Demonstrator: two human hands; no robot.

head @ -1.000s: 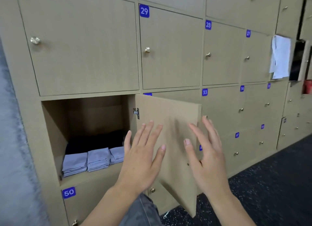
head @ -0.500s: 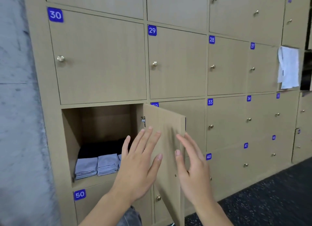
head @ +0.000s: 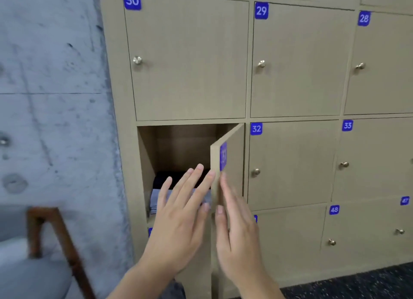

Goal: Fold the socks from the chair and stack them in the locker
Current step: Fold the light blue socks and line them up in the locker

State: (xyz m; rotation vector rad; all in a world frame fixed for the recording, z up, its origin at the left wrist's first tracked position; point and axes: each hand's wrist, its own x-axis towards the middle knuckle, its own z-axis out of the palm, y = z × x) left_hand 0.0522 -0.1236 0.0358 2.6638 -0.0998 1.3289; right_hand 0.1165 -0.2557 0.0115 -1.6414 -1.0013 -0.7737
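Observation:
The open locker sits below door 30. Folded grey socks lie in a row on its floor, with dark fabric behind them; my hands hide most of the row. The locker door, numbered 31, stands edge-on toward me, partly swung in. My left hand is raised in front of the opening, fingers straight and spread, holding nothing. My right hand has straight fingers laid against the door's outer face near its free edge.
Shut lockers 30, 29, 32 and 33 surround the open one. A concrete wall stands at the left. A chair with a wooden frame and grey seat is at lower left. Dark carpet lies lower right.
The locker door has swung from wide open toward the opening, with my right hand following it. The view has shifted left, bringing the concrete wall and the chair into sight.

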